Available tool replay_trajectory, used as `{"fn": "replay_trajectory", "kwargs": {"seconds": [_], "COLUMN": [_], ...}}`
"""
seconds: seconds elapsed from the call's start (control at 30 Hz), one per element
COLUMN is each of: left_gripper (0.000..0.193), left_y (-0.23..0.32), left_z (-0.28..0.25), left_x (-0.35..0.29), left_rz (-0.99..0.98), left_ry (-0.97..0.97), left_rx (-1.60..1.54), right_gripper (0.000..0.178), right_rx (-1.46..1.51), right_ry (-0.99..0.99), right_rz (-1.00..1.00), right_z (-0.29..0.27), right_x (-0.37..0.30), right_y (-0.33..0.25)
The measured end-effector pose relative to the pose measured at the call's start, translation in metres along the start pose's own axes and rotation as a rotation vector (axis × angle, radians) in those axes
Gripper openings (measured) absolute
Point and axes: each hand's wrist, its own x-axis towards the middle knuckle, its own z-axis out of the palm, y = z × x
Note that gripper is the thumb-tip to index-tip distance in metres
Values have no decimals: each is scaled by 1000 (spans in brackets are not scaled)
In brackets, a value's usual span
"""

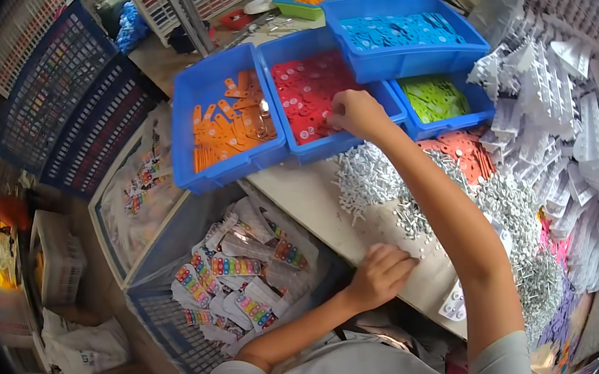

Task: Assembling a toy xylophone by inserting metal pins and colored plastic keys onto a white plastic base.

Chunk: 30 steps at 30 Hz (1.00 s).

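My right hand (359, 114) reaches into a blue bin (317, 149) of flat red plastic pieces (304, 100). Its fingers are bent down and closed at the bin's right side, and what they grip is hidden. My left hand (383, 275) rests at the near edge of the white table (302, 205). Its fingers are curled together; anything inside them is out of sight. Between the hands lies a heap of small white pegs (366, 179), with silver screw-like parts (412, 218) beside it. My right forearm passes over part of these heaps.
Left stands a blue bin (237, 166) of orange strips. Another, with light blue pieces (400, 31), overlaps one with green pieces (434, 99). White plastic parts (528, 99) pile up at right. Below left, a crate (182, 328) holds bagged multicoloured sets (238, 269).
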Motion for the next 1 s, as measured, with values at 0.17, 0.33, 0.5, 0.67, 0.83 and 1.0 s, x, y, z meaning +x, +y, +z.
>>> {"fn": "replay_trajectory", "kwargs": {"seconds": [0.17, 0.33, 0.5, 0.67, 0.83, 1.0], "left_gripper": [14, 15, 17, 48, 57, 69], "left_y": [-35, -122, -255, -290, -324, -339], "left_z": [-106, -199, -261, -244, -264, -266], "left_x": [26, 86, 119, 145, 139, 131], "left_rz": [-126, -451, -537, -937, -1005, -873], "left_ry": [194, 389, 79, -546, -573, -502], "left_rx": [213, 256, 443, 723, 620, 712], "right_gripper": [41, 40, 28, 21, 13, 19], "right_rx": [-244, -110, -89, -84, 424, 765], "right_ry": [-150, -199, -175, 333, 527, 224], "right_rz": [49, -16, -8, -70, -72, 155], "right_z": [15, 14, 26, 24, -24, -89], "right_x": [32, 33, 35, 12, -29, -129], "right_y": [4, 21, 20, 15, -4, 2]}}
